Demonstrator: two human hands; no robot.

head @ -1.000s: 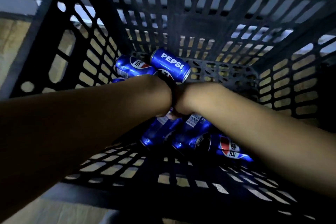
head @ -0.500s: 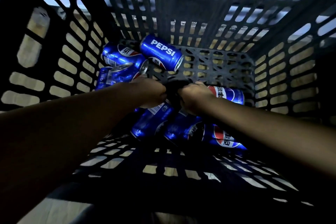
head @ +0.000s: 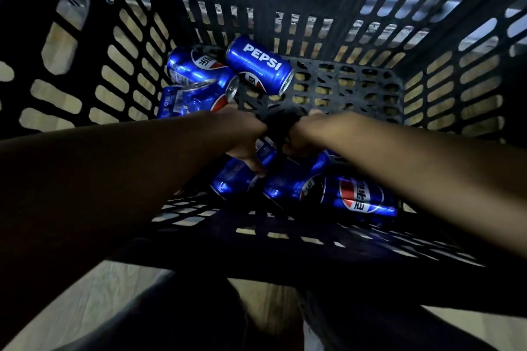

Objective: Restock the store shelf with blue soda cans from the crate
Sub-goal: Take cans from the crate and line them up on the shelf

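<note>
Blue soda cans lie on their sides at the bottom of a dark slotted crate (head: 445,88): one reading PEPSI (head: 259,65) at the far wall, two more (head: 196,65) just beside it on the left, and a cluster toward the near wall, among them one with a round logo (head: 362,196). Both arms reach down into the crate, wrists close together over that cluster. The left hand (head: 245,148) curls its fingers round a can (head: 236,177) beneath it, while the right hand (head: 299,142) is bent down over another can (head: 288,182), its grip too shadowed for me to tell.
</note>
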